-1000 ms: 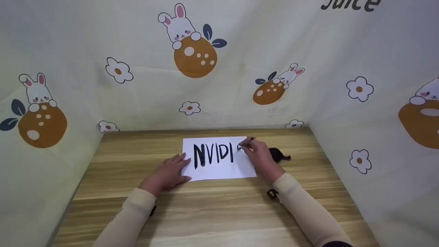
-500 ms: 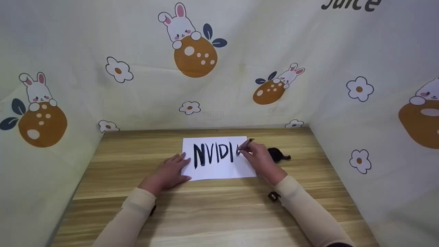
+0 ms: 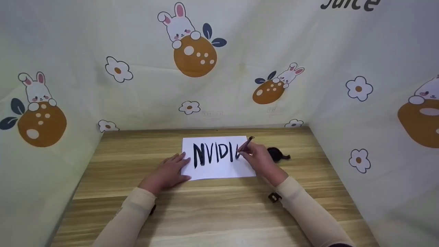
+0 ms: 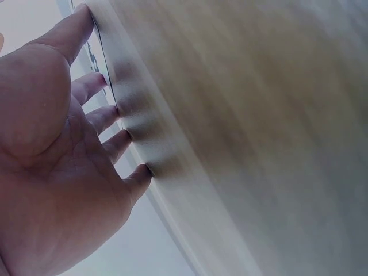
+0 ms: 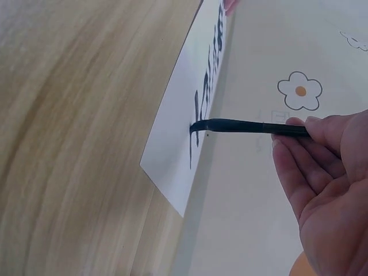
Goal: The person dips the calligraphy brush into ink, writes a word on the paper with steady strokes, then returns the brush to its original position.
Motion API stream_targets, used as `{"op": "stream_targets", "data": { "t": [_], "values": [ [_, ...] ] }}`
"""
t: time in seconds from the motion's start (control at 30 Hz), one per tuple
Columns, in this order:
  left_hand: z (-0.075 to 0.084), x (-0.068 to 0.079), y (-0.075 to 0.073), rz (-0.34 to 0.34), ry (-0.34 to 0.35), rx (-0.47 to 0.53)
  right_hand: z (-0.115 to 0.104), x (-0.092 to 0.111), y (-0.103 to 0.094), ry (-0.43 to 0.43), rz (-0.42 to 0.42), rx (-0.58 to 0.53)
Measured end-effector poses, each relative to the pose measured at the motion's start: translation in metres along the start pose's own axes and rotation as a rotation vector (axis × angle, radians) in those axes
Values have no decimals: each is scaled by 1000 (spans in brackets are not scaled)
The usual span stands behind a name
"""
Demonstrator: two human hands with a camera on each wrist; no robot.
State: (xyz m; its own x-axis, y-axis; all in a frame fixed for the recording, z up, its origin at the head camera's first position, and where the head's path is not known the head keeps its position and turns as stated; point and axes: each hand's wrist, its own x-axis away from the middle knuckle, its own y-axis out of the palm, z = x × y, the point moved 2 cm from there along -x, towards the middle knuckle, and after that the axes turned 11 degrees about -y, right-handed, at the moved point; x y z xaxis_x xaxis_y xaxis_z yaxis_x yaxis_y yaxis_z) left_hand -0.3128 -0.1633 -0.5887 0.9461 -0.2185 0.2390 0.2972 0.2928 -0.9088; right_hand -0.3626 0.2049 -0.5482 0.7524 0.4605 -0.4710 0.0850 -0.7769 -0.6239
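A sheet of white paper (image 3: 223, 171) lies on the table with black letters (image 3: 212, 154) reading NVIDI. Beside the last letter is a further stroke, partly hidden by the right hand. My left hand (image 3: 168, 171) rests on the paper's left edge, fingers spread; the left wrist view shows its fingertips (image 4: 144, 172) pressing along that edge. My right hand (image 3: 262, 159) pinches a dark ink brush (image 5: 241, 126) between thumb and fingers. In the right wrist view, the bent bristle tip touches the paper at a black stroke (image 5: 191, 152).
To the right of the paper, a small black round dish (image 3: 276, 155) with a short handle stands partly behind my right hand. The wooden table (image 3: 219, 212) meets a pale cloth backdrop (image 3: 147, 96) printed with rabbits, oranges and flowers at the back and sides.
My right hand draws the brush down the paper, lengthening the stroke after the last letter, and the brush stands more upright in view. My left hand stays in place.
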Motion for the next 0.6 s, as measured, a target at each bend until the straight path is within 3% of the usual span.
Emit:
{"op": "stream_targets", "data": {
  "t": [0.17,0.37,0.6],
  "values": [
    [-1,-2,1,-10,-11,-3,-7,-1,-6,39,6,-22],
    [-1,-3,1,-8,-7,-13,-14,-8,-19,93,80,-61],
    [-1,-5,2,-12,-21,-7,-3,-15,-21,98,163,-32]
  ]
}}
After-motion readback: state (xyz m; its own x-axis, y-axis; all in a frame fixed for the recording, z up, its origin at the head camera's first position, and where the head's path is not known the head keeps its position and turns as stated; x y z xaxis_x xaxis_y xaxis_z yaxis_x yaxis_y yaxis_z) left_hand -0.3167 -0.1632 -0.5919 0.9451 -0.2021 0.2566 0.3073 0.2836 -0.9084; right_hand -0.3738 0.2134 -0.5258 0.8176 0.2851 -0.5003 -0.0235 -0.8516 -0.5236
